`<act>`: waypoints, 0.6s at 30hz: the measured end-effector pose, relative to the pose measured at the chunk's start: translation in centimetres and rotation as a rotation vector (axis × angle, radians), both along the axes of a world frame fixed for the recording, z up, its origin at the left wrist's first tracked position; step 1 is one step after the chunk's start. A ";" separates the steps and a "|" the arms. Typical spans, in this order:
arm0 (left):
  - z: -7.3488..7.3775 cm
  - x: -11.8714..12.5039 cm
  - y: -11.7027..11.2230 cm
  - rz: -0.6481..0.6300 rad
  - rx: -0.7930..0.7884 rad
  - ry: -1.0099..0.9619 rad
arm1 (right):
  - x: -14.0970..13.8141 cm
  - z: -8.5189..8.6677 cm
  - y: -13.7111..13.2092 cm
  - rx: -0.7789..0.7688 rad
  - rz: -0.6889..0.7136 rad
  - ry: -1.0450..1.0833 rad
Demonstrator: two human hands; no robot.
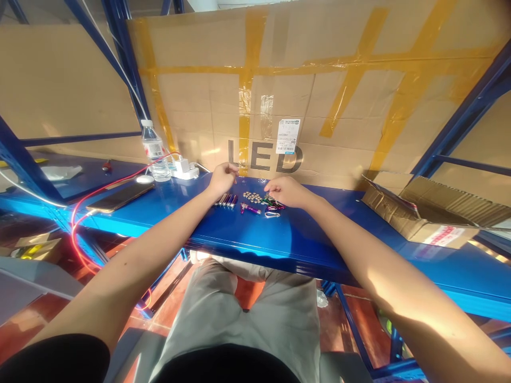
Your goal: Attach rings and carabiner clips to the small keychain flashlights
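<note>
Both my arms reach forward onto a blue metal shelf (303, 242). My left hand (222, 178) is curled, fingers pinched together just above a row of small metal tubes (226, 200); what it pinches is too small to name. My right hand (284, 190) rests knuckles up with fingers bent over a heap of small coloured keychain pieces and a silver carabiner (272, 211). Between the hands lies a cluster of small round silver parts (252, 197). A purple tube (250, 208) lies just in front of them.
A water bottle (154, 151), a white charger block (184, 168) and a phone (120, 197) on a red cable (82, 213) sit at the left. An open cardboard box (429, 215) stands at the right. Taped cardboard (319, 90) marked LED backs the shelf.
</note>
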State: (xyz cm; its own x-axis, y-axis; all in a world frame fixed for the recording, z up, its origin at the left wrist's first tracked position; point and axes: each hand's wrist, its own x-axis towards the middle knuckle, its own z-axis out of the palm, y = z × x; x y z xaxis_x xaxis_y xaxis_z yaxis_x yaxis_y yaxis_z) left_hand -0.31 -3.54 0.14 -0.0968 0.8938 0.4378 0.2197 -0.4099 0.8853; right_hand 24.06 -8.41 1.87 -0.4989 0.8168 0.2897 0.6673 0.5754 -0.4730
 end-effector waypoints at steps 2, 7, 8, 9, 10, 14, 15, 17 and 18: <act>0.1 0.0 -0.1 0.032 0.047 0.045 | -0.7 -0.4 -0.4 0.076 0.127 -0.037; 0.1 0.0 -0.4 0.063 0.099 0.077 | -2.7 -1.0 -1.1 0.249 0.366 -0.262; 0.1 0.0 -0.5 0.061 0.104 0.079 | -3.0 -1.1 -1.2 0.251 0.391 -0.290; 0.1 0.0 -0.5 0.059 0.107 0.079 | -3.2 -1.2 -1.3 0.248 0.417 -0.308; 0.1 0.0 -0.5 0.057 0.109 0.079 | -3.4 -1.2 -1.3 0.243 0.442 -0.314; 0.1 0.1 -0.5 0.053 0.106 0.066 | -3.5 -1.3 -1.3 0.230 0.493 -0.309; 0.1 0.1 -0.6 0.052 0.105 0.061 | -3.6 -1.3 -1.4 0.222 0.489 -0.311; 0.1 0.1 -0.7 0.050 0.103 0.050 | -3.6 -1.3 -1.5 0.197 0.473 -0.310; 0.1 0.1 -0.7 0.050 0.101 0.047 | -3.7 -1.3 -1.7 0.184 0.463 -0.302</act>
